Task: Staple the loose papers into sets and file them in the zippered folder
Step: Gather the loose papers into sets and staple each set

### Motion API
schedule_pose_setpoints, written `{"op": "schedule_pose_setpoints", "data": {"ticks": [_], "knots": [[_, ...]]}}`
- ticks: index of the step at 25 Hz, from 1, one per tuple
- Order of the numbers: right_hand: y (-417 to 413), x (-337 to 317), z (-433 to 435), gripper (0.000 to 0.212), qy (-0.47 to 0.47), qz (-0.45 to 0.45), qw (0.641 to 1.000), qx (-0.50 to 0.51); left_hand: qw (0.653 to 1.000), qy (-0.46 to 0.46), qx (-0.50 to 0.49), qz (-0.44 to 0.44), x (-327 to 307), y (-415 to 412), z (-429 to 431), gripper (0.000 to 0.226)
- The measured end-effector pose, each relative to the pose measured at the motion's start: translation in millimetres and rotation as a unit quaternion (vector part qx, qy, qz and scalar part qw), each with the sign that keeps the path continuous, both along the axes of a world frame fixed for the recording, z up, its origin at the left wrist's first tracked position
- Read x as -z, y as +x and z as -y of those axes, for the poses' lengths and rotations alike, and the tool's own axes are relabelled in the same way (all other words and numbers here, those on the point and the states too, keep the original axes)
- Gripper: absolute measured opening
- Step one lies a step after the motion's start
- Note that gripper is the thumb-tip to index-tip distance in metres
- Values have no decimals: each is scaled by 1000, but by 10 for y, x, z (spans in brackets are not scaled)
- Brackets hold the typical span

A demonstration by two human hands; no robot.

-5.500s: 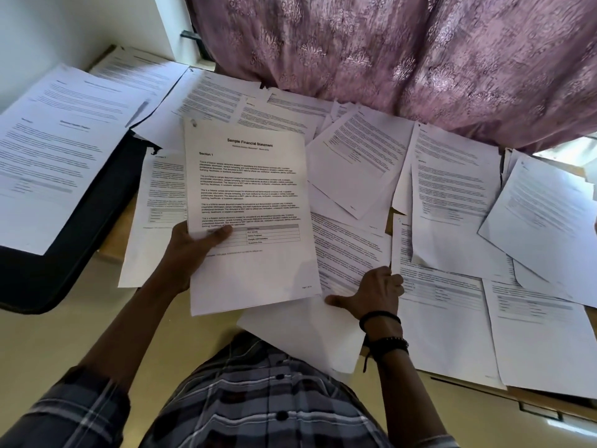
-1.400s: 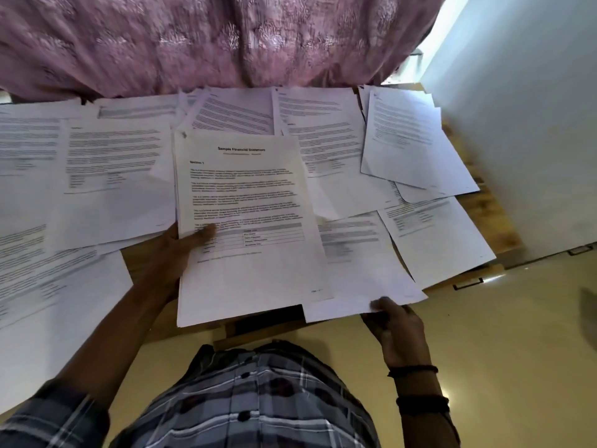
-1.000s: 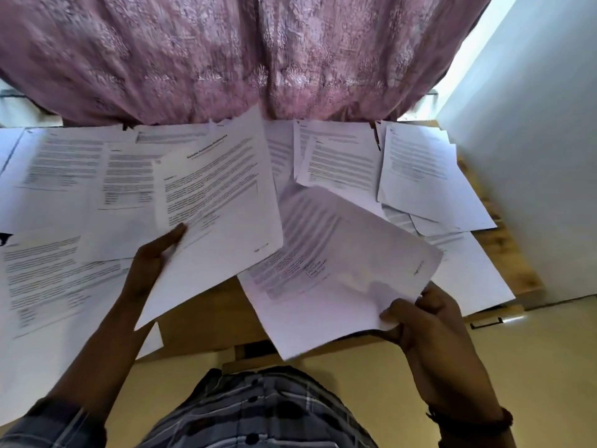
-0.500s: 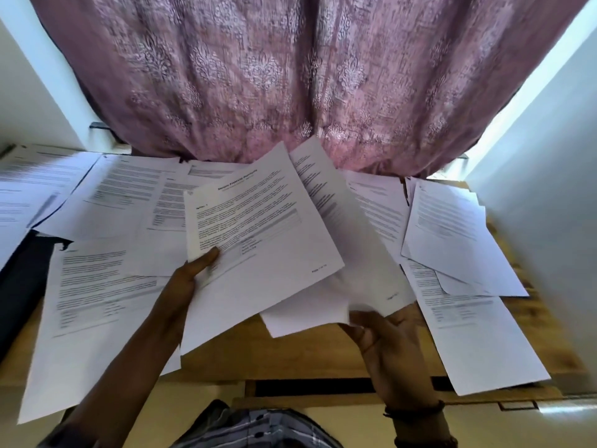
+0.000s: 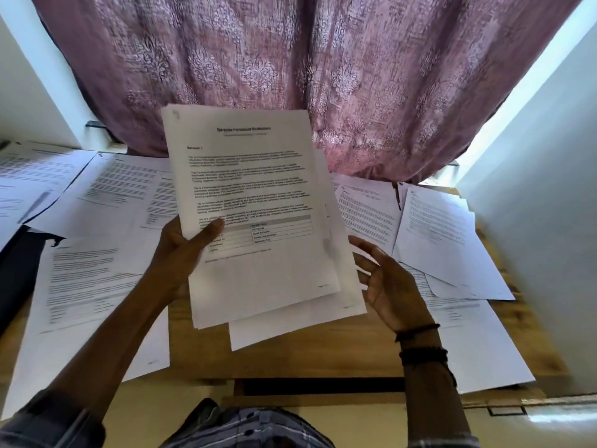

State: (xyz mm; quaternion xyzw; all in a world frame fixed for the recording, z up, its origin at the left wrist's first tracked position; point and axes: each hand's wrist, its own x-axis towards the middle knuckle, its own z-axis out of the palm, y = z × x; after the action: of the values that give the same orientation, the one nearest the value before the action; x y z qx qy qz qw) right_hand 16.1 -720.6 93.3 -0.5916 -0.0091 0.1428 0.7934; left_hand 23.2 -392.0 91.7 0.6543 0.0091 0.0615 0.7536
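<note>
My left hand (image 5: pixel 181 250) grips a small stack of printed sheets (image 5: pixel 258 202) by its left edge, thumb on the top page, which carries a heading and a table. The stack is lifted above the wooden table (image 5: pixel 290 354), its sheets fanned unevenly at the bottom. My right hand (image 5: pixel 387 286) hovers just right of the stack with fingers spread, holding nothing. Many loose printed papers (image 5: pixel 436 234) lie spread over the table on both sides. A black folder (image 5: pixel 19 276) shows at the far left, mostly under papers. No stapler is in sight.
A pink patterned curtain (image 5: pixel 290 76) hangs behind the table. White walls close in at left and right (image 5: pixel 542 221). A bare strip of wood shows in front of me below the held stack. Papers overhang the table's front edge at left.
My right hand slid its sheet behind the stack in my left hand and let go. The stack is now more upright and higher. The view has tilted up toward the curtain.
</note>
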Motion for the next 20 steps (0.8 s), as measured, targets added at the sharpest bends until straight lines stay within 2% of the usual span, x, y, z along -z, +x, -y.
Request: {"op": "schedule_pose_setpoints", "data": {"ticks": [2, 4, 7, 10, 15, 20], "knots": [[148, -72, -56, 41, -57, 29, 998, -26, 999, 31, 2, 43, -69, 34, 30, 40], [270, -136, -208, 42, -97, 66, 992, -41, 994, 58, 3, 96, -134, 66, 93, 39], [430, -153, -445, 37, -155, 108, 982, -4, 983, 111, -24, 142, -253, 96, 251, 34], [532, -117, -600, 24, -175, 139, 974, 38, 976, 142, -64, 155, -314, 140, 366, 28], [511, 72, -655, 28, -184, 189, 961, 85, 971, 148, -89, 168, -197, 160, 437, 31], [339, 306, -488, 30, -183, 193, 960, 91, 974, 168, -79, 129, 141, 67, 518, 41]]}}
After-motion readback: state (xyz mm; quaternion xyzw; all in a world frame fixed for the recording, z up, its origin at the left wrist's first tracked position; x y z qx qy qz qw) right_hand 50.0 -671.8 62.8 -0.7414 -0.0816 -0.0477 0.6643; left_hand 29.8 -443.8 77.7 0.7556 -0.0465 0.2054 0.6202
